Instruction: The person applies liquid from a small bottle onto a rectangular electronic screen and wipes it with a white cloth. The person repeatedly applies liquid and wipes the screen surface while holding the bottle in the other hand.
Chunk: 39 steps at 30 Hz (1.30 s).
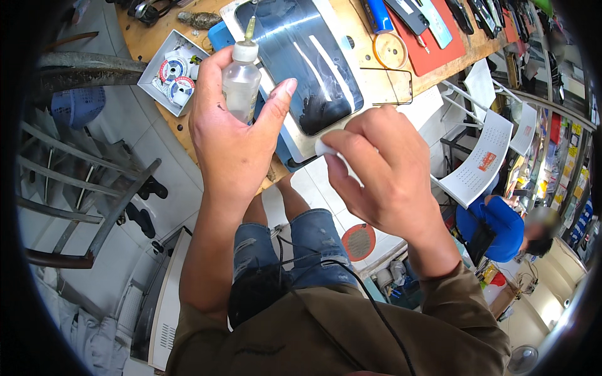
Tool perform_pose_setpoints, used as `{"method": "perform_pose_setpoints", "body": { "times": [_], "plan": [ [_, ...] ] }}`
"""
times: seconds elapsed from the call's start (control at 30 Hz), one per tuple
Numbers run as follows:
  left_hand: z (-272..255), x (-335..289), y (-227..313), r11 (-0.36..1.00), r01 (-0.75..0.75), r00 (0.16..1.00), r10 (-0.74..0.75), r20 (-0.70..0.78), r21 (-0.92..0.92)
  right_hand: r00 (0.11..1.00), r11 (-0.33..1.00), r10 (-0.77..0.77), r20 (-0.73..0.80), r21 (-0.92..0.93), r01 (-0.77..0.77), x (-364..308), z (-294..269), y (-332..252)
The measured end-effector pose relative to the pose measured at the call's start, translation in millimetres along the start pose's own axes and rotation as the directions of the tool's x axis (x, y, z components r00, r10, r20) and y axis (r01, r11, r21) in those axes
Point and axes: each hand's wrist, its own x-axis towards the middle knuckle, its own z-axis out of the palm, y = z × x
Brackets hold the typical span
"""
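My left hand (232,147) is closed round a clear squeeze bottle (240,81) with a white cap and a needle tip. The bottle stands nearly upright over the left edge of a dark glass screen panel (282,53). Two pale strips of reflected light cross the panel, and dark smeared patches lie at its near end. Close to the panel's near right corner, my right hand (392,166) pinches a small white wad (324,148), perhaps tissue or cotton. A pale metallic plate (345,39) lies under the panel, with something blue below it.
On the wooden workbench (150,19), a white box (153,70) with round spools stands left of the panel. To the right lie an amber ring (390,50), a blue cylinder (376,15) and phones on a red mat (433,55). A person (498,229) sits beyond white chairs (481,156).
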Motion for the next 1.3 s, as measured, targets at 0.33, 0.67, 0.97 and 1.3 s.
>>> {"method": "perform_pose_setpoints", "body": {
  "times": [0.33,0.67,0.97,1.3],
  "plan": [
    [1,-1,2,0.999,-0.014,1.0,0.015,-0.022,0.039,0.989,1.0,-0.026,0.147,0.009,0.025,1,-7,0],
    [2,-2,6,0.999,0.044,0.999,-0.045,-0.013,-0.019,1.0,1.0,-0.021,0.012,0.0,0.021,12,16,1],
    [4,-2,2,0.999,0.013,0.999,-0.015,-0.031,-0.052,0.995,0.999,-0.053,-0.078,-0.014,0.052,12,27,9],
    [4,-2,2,0.999,0.018,1.0,-0.019,-0.023,-0.045,0.996,0.999,-0.01,-0.092,0.036,0.013,13,21,2]
  ]
}}
